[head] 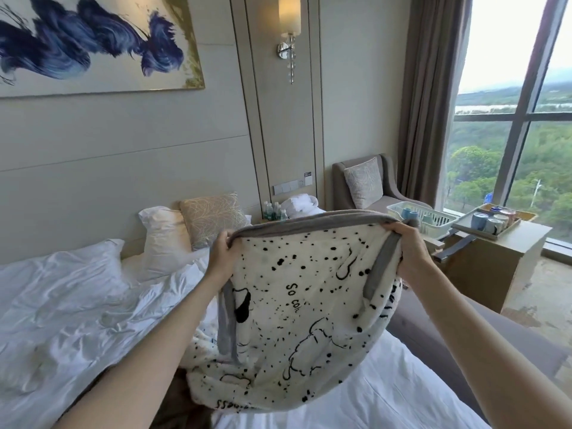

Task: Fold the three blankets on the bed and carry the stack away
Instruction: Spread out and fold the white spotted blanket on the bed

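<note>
A white fleece blanket (297, 308) with black spots, cartoon drawings and a grey border hangs spread in front of me above the bed (71, 308). My left hand (221, 253) grips its upper left corner at the grey edge. My right hand (408, 249) grips the upper right corner. The blanket's lower part sags onto the white sheet. A dark brown fabric (188, 407), possibly another blanket, peeks out under it near my left forearm. No third blanket shows.
Rumpled white bedding and pillows (164, 239) fill the left. A patterned cushion (210, 218) leans on the headboard. Behind the blanket stand water bottles (274, 212), an armchair (365, 184), a white dish rack (424, 216) and a tray of cups (495, 219) on a cabinet by the window.
</note>
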